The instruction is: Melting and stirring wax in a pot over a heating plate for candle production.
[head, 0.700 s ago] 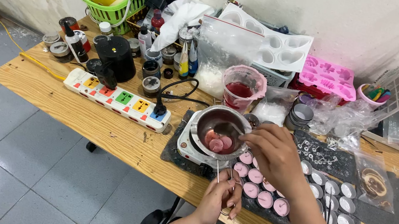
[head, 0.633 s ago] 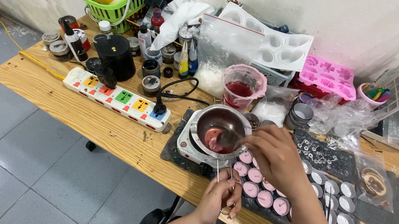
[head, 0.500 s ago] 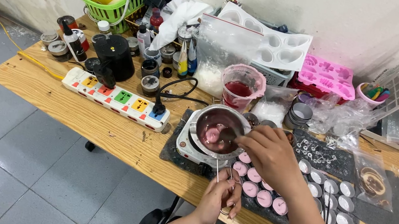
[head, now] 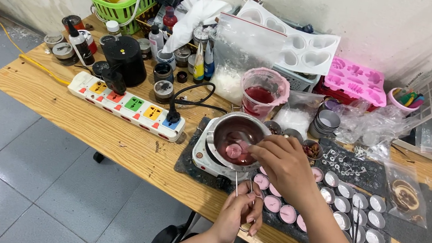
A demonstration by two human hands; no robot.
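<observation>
My right hand pinches the handle of a metal spoon whose bowl dips into a steel pot of dark pink wax with paler lumps. The pot sits on a small white hotplate. My left hand rests at the table's front edge, its fingers closed on thin wick sticks that point up. Just right of the pot, rows of small tealight cups lie on a dark mat, the nearest ones filled pink, the far ones white.
A white power strip with coloured sockets lies left of the hotplate. A pink-stained measuring cup, bags of wax flakes, bottles, a green basket, a black grinder and pink and white moulds crowd the back of the wooden table.
My right hand has moved the spoon around inside the pot, shifting the pale wax lumps. The left hand has stayed put with the wick sticks.
</observation>
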